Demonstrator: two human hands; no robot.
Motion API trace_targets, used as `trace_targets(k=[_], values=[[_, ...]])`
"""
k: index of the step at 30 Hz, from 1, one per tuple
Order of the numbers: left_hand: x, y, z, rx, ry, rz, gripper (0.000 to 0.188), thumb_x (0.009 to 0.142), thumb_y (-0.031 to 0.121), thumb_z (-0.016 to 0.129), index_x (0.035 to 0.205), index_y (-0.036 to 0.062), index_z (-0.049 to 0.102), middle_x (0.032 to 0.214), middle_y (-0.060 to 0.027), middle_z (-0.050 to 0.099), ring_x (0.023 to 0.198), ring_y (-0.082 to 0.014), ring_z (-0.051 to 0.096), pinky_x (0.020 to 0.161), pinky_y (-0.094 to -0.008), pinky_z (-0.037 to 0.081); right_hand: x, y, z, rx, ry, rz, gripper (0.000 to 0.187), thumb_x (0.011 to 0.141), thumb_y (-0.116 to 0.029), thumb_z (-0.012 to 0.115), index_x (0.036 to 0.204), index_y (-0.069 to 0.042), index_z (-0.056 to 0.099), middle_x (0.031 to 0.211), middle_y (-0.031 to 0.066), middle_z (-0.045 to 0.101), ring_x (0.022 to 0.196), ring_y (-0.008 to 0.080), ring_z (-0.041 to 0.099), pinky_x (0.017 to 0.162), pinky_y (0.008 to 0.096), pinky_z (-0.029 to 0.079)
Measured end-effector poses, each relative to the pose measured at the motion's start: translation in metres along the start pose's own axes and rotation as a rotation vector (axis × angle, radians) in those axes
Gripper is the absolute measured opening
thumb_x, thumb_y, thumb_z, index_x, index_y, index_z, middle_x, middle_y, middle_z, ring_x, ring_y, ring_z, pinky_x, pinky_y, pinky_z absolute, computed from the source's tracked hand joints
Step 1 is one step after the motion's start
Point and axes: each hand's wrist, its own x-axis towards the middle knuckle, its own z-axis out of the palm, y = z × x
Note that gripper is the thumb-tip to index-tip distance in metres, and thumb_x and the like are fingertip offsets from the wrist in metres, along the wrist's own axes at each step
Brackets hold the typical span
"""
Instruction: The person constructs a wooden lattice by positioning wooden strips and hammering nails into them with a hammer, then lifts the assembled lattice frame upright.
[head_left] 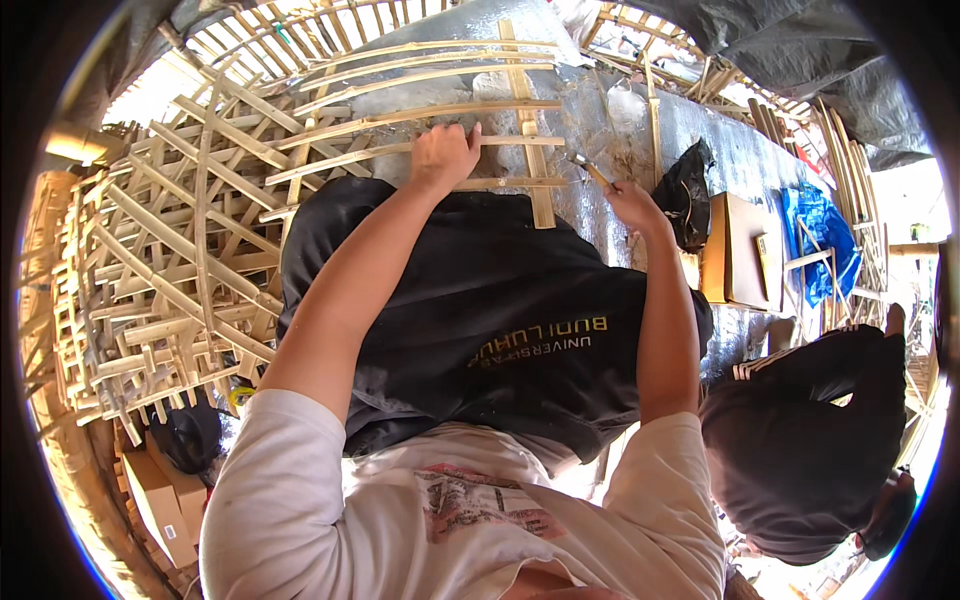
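My left hand (447,158) is closed around a bamboo slat (370,158), thumb raised, on a ladder-like frame of several slats crossed by a wider upright strip (527,110). To the right, my right hand (634,207) grips a small hammer (592,172) by its light wooden handle. The dark metal head points toward the slat ends and stands a little apart from them. A black cloth with yellow and white lettering (480,290) covers my lap, and the near end of the upright strip overlaps it.
Finished-looking bamboo lattices (170,230) are piled at left. A silvery sheet (720,160) covers the floor. At right are a black plastic bag (686,195), a cardboard box (735,250) and a blue plastic bag (822,240). Another person in dark clothes (800,450) sits close by.
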Motion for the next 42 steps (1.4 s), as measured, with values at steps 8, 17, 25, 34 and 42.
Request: trace_targets(k=[8,17,25,34,42], values=[[-0.018,-0.007,0.007,0.130,0.085,0.158,0.056,0.097,0.045,0.042,0.076,0.0019,0.069,0.075,-0.0233,0.067,0.074,-0.0405,0.067,0.073,-0.0505,0.053,-0.007,-0.007,0.000,-0.019,0.046,-0.046,0.042,0.097,-0.037,0.049,0.100,0.002,0.063,0.076,0.0198,0.063,0.063,0.0314,0.064,0.059,0.0445,0.049],[-0.029,-0.008,0.015,0.116,0.025,0.119,0.053,0.098,0.043,0.042,0.075,0.0052,0.071,0.073,-0.0184,0.068,0.071,-0.0382,0.067,0.084,-0.0539,0.047,-0.003,-0.013,-0.001,-0.033,0.065,-0.025,0.044,0.097,-0.039,0.047,0.107,0.000,0.066,0.096,0.0253,0.068,0.089,0.0411,0.066,0.078,0.0489,0.051],[-0.032,-0.010,0.015,0.117,-0.010,0.157,0.052,0.099,0.045,0.040,0.081,0.0050,0.067,0.078,-0.0200,0.068,0.077,-0.0396,0.066,0.084,-0.0542,0.046,0.006,-0.006,0.000,-0.077,0.093,-0.042,0.042,0.096,-0.038,0.049,0.110,-0.001,0.065,0.105,0.0265,0.066,0.102,0.0425,0.062,0.087,0.0483,0.048],[-0.028,-0.016,0.022,0.114,0.024,0.200,0.053,0.100,0.042,0.037,0.075,0.0072,0.069,0.073,-0.0174,0.068,0.072,-0.0379,0.066,0.085,-0.0528,0.045,0.001,-0.009,-0.001,-0.090,0.074,-0.003,0.043,0.095,-0.038,0.051,0.110,0.000,0.064,0.100,0.0267,0.067,0.097,0.0419,0.064,0.084,0.0472,0.048],[-0.028,-0.015,0.029,0.124,0.023,0.205,0.047,0.100,0.042,0.037,0.092,0.0067,0.067,0.082,-0.0172,0.070,0.078,-0.0373,0.067,0.088,-0.0557,0.044,0.002,-0.001,0.000,-0.122,0.120,-0.086,0.040,0.094,-0.035,0.051,0.110,0.000,0.063,0.105,0.0284,0.065,0.105,0.0443,0.060,0.090,0.0486,0.046]])
